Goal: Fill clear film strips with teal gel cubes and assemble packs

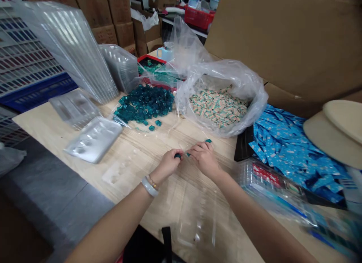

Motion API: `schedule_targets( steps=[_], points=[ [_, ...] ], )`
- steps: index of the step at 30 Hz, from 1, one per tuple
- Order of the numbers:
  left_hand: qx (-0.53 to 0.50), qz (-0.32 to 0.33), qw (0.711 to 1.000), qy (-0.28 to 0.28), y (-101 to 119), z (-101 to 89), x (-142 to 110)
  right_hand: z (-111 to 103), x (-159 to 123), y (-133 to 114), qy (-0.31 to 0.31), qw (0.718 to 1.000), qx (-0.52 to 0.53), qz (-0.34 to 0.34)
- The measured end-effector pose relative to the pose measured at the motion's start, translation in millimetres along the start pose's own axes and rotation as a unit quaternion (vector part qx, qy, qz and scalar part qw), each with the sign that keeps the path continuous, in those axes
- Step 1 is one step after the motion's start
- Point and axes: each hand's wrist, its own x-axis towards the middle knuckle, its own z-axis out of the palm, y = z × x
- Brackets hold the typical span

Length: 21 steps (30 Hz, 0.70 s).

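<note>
Together on the near side of the clear bag [256,97], your left hand [173,160] and right hand [204,157] nearly touch over the bench [158,214]. The left pinches a dark teal piece [177,156], likely for fine control; the right bends narrow beside a second teal piece [188,154], and whether it grips cannot be told. The bag gapes, apparently for easy reach, around small beige-and-green pieces [217,108]. Left of the bag lies a teal heap [149,103]; farther back on that side, a red tray [154,58] holds greener pieces [151,69].
</note>
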Motion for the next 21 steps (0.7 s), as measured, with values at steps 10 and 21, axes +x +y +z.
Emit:
schedule_targets(
  steps=[10,21],
  points=[
    [0.155,0.096,0.983,0.039,13,9.6,5,8,-13,2,0.050,0.995,0.042,0.073],
    [0.158,0.110,0.981,0.003,22,21.3,22,12,-13,17,0.121,0.968,0.178,0.129]
  ],
)
